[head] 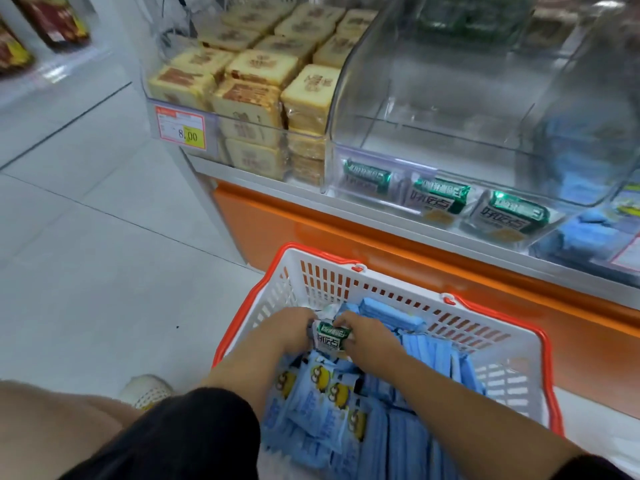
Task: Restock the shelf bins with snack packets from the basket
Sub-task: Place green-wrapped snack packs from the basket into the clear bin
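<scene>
Both hands, left (289, 332) and right (369, 337), inside basket (485, 327), fingers (343, 322) curled tight around one green packet (331, 336) above blue packets (408, 344).

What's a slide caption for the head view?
Both hands grip a green-and-white snack packet over the white-and-orange plastic basket.

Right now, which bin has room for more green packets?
The middle clear bin is mostly bare: only three green packets lie along its front lip, between the cake bin and the blue-packet bin. The cake bin is packed full. The basket is crowded with blue packets; both hands hold one green packet there.
</scene>
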Motion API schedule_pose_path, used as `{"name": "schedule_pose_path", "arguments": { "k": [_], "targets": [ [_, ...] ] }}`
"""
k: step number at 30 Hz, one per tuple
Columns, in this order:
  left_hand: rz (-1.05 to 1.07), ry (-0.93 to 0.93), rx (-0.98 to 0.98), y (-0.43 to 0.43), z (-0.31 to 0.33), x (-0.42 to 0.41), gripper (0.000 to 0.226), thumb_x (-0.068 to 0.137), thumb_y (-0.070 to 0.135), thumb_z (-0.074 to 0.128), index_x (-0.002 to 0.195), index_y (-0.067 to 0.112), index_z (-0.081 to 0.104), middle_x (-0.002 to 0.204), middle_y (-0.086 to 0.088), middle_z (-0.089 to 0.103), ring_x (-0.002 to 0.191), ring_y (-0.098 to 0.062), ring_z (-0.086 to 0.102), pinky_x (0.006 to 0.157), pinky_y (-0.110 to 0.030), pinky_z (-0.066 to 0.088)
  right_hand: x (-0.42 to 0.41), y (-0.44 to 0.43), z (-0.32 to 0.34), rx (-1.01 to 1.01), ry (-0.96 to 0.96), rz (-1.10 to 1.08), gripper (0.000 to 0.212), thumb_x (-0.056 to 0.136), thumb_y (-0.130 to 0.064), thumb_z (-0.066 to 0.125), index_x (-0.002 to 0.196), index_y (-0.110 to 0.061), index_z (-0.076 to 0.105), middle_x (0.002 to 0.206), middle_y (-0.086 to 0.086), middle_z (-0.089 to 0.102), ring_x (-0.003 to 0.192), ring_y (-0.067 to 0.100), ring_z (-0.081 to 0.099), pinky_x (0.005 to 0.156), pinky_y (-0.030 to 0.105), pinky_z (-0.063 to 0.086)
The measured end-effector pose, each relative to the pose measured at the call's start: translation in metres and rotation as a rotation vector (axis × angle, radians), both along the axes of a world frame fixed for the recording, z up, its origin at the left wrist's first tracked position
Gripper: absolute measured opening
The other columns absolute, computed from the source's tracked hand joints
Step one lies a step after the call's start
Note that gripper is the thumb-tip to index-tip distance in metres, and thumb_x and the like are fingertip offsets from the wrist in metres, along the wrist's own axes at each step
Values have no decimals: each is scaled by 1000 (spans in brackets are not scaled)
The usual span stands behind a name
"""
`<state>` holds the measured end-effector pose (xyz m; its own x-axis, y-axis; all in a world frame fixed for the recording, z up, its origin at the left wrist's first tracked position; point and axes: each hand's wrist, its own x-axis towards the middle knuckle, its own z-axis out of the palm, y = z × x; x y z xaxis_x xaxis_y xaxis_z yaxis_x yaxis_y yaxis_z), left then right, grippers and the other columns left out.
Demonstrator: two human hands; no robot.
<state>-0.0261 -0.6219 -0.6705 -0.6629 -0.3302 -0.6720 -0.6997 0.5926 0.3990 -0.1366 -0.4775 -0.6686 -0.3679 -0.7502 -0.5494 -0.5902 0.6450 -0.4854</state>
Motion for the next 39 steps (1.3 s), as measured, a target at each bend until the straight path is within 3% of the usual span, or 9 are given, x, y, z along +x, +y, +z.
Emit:
{"name": "schedule_pose_path", "arguments": {
  "k": [4,7,10,13,17,24,29,34,39],
  "targets": [
    [115,98,234,-4,53,-5,46,84,25,78,126,16,62,119,-1,68,110,-18,63,98,-32,49,-19,23,51,-164,-212,-112,28,98,-14,52,125,-24,54,99,-2,61,57,10,50,49,21,39],
    [182,228,396,4,100,-12,35,89,25,74,121,22,62,115,3,72,100,-9,66,81,-25,50,-29,40,93,-307,-380,-290,25,96,-8,55,117,-22,59,63,-10,58,49,9,43,52,25,36],
    [233,380,458,15,144,-18,33,90,20,73,121,21,62,113,4,73,96,-9,67,83,-27,49,-33,51,133,-435,-406,-333,28,87,-10,60,107,-28,64,93,18,72,70,21,57,70,40,46],
    [224,516,479,28,186,-18,34,85,19,76,117,18,64,114,1,72,109,-20,67,96,-38,52,-35,62,179,-513,-352,-291,29,90,-3,60,111,-23,61,106,16,71,79,25,63,77,38,50],
    [137,649,458,40,234,-13,29,88,11,73,115,18,63,110,0,73,102,-16,69,90,-31,54,-32,73,232,-602,-185,-222,36,84,-23,76,113,-32,56,110,-7,67,101,13,64,91,32,52],
    [121,912,374,39,275,-21,37,89,12,72,123,20,60,110,2,73,97,-11,69,89,-28,53,-48,62,300,-667,241,-74,31,85,-31,75,115,-28,69,102,-13,72,90,0,64,85,27,51],
    [64,943,-196,7,265,-26,41,95,26,64,134,33,55,131,19,54,120,2,50,107,-28,41,-75,34,321,-768,380,-197,26,87,-25,73,113,-27,70,101,-15,71,94,5,64,77,15,47],
    [-164,712,-605,-7,248,-39,62,95,30,59,151,38,33,163,10,10,150,-16,12,121,-44,22,-107,-15,306,-709,481,-249,19,87,-20,72,104,-28,67,85,-18,65,69,-10,60,63,6,42],
    [-212,631,-637,-2,241,-46,70,98,29,53,154,41,14,163,11,-9,151,-18,-3,123,-44,10,-131,-64,265,-387,510,-98,28,83,-23,76,109,-17,70,105,-1,70,98,18,65,90,37,53]
  ]
}}
